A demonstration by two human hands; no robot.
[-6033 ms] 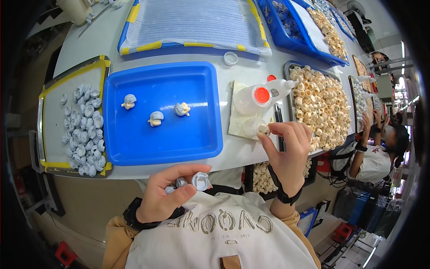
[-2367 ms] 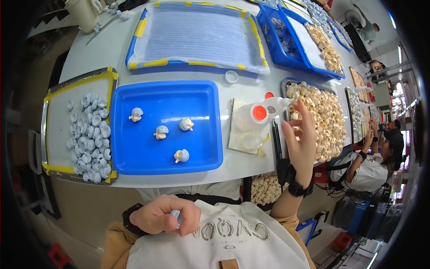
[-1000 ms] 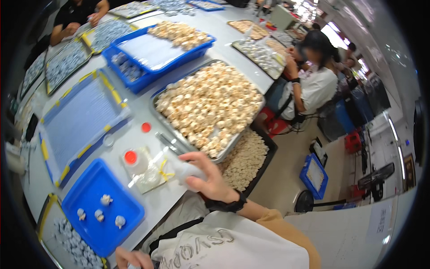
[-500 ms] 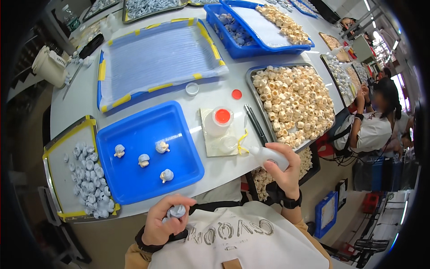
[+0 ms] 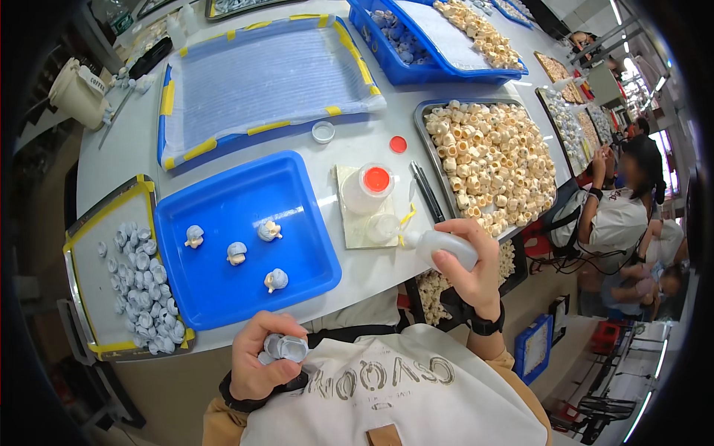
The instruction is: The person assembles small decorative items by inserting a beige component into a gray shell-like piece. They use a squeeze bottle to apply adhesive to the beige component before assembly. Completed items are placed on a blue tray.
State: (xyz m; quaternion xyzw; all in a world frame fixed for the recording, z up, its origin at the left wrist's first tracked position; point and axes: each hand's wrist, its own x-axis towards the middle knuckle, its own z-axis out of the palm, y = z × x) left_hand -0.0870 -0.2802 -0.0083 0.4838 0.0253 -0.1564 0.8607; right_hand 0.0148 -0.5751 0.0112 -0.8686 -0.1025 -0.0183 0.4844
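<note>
My left hand (image 5: 253,364), low in front of my apron, is closed around a few small grey-blue hollow caps (image 5: 294,348), one with its hollow side facing up. Over the table's front edge, my right hand (image 5: 480,275) grips a white squeeze bottle (image 5: 448,248) tipped on its side, its nozzle pointing left. Several small figures with grey-blue caps on cream bodies (image 5: 236,253) lie spread out in a blue tray (image 5: 212,301). Beside that, a yellow-taped tray (image 5: 89,275) holds a heap of loose grey-blue caps (image 5: 145,293).
A metal tray of hollow cream pieces (image 5: 491,160) stands to the right, with dark pens (image 5: 428,192) alongside. Mid-table are a red-topped jar (image 5: 368,189) and a red lid (image 5: 398,144). A paper-lined tray (image 5: 268,82) lies behind. At far right a co-worker (image 5: 606,215) sits.
My left hand has turned, so a cap's hollow side now shows. The squeeze bottle in my right hand has swung closer to level. The whole view has shifted slightly.
</note>
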